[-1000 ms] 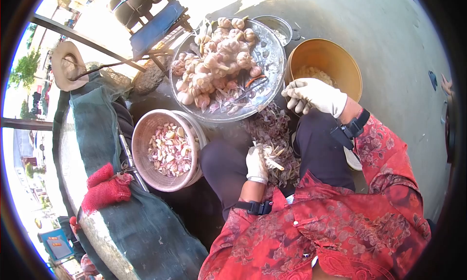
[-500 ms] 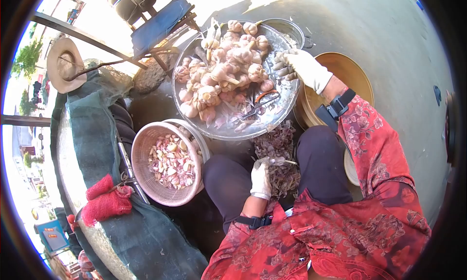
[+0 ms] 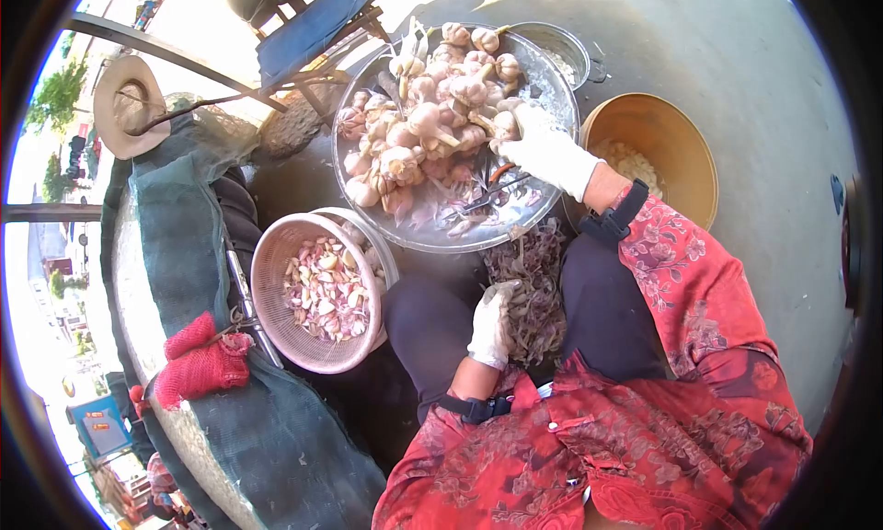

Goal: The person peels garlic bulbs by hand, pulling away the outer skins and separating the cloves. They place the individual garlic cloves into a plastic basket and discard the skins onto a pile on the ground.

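My right hand [image 3: 550, 155], in a white glove, reaches over the right side of a round metal tray [image 3: 418, 243]. Its fingers are closed around a garlic bulb [image 3: 505, 125] at the edge of a heap of garlic bulbs [image 3: 425, 120]. Just below those fingers lie scissors [image 3: 483, 199] with an orange handle, among loose skins on the tray. Between the knees, my gloved left hand [image 3: 493, 328] rests low beside a pile of garlic skins [image 3: 541, 295]. Its fingers are curled, and whatever may be inside them is hidden.
A pink basket [image 3: 262, 295] of garlic cloves [image 3: 326, 291] stands at the left. Right of the tray is a yellow bucket [image 3: 692, 167] with pale pieces inside; a metal pot [image 3: 581, 51] sits behind. Dark netting [image 3: 175, 254], red mesh [image 3: 207, 369] and a hat [image 3: 129, 107] line the left.
My right hand has moved left and down from the tray's edge onto a garlic bulb. The pale stalk and skin that stuck out of my left hand no longer show.
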Demonstrator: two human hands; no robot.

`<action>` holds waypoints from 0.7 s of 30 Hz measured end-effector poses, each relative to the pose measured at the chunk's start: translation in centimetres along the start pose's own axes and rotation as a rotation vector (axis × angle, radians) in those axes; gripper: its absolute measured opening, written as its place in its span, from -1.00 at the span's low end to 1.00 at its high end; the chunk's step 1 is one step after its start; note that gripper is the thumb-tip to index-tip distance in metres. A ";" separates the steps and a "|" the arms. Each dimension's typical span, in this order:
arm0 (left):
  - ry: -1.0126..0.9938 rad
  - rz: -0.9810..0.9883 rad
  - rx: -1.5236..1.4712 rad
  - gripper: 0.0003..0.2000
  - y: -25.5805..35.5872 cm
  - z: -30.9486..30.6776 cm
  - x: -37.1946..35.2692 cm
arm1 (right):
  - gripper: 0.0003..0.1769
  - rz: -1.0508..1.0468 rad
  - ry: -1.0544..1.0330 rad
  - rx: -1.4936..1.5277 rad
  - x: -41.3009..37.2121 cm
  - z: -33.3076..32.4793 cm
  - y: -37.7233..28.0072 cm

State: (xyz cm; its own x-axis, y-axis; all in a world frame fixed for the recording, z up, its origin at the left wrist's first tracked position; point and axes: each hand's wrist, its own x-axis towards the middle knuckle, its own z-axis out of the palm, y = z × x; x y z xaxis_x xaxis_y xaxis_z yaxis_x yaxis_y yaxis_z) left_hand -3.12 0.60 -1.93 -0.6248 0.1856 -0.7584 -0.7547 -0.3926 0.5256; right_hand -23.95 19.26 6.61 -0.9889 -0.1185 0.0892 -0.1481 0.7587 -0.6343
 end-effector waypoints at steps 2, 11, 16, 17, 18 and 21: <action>-0.029 0.000 -0.002 -0.73 0.4 0.3 -0.3 | -0.45 0.180 -0.128 0.575 -1.2 -1.6 -1.0; -0.201 0.079 0.022 -0.64 4.0 1.5 -3.9 | -0.71 0.476 -0.544 1.747 -9.1 -1.7 -3.4; -0.070 0.390 0.272 -0.49 8.5 3.9 -7.9 | -0.58 0.526 -0.570 1.966 -12.3 -0.4 -5.0; -0.067 0.390 0.269 -0.49 8.9 4.2 -7.9 | -0.60 0.491 -0.629 1.946 -12.6 -1.2 -6.2; -0.137 0.538 0.318 -0.39 9.1 4.6 -7.7 | -0.61 0.454 -0.686 1.926 -12.8 -1.7 -7.1; -0.183 0.649 0.510 -0.27 9.1 4.6 -7.6 | -0.62 0.552 -0.659 1.887 -13.9 0.7 -6.7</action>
State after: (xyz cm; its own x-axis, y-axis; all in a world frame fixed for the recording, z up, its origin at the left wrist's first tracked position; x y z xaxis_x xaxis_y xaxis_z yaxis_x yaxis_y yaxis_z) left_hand -6.17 -0.23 10.38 -0.9550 0.2241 -0.1943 -0.2050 -0.0253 0.9784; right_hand -9.19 15.38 9.06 -0.7034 -0.6448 -0.2991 0.7087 -0.6039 -0.3648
